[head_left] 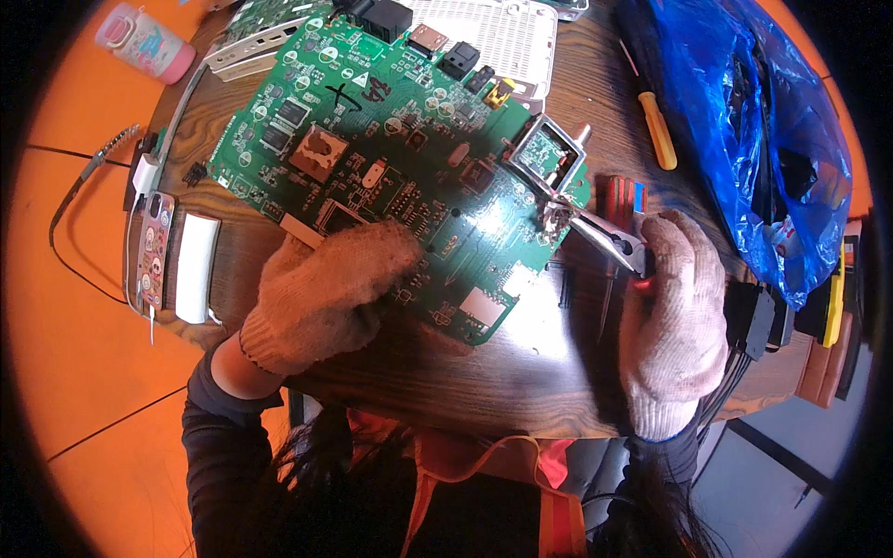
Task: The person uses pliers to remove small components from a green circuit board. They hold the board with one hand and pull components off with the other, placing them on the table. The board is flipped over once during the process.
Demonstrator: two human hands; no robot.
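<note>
Desk (446, 395) of dark brown wood grain carries the things here, and along its right side slumps a crinkled bag of shiny blue plastic (716, 112). Over its middle is a broad green rectangular circuit board (437, 177), crowded with chips and connectors, its long axis slanting from far left to near right. The left grip (326, 288), a hand in a soiled cream knitted glove, is clasped on the board's near left edge; the right grip (677, 316), gloved alike, is wrapped round silvery steel pliers with red handles (609, 242), their nose pointing far and left. A yellow-handled screwdriver (658, 130) lies on the far right, beside the bag. What seems to count most is that the square silvery metal frame (566, 130), at the board's far right edge, lies far and left of the right grip, the nearer of the two. At the frame's near corner the pliers' tips meet a crumpled metal scrap (558, 214); whether they pinch it I cannot tell. Dark and reddish handwritten strokes mark the board's far left part, with tiny white print around the components; no brand can be made out.
</note>
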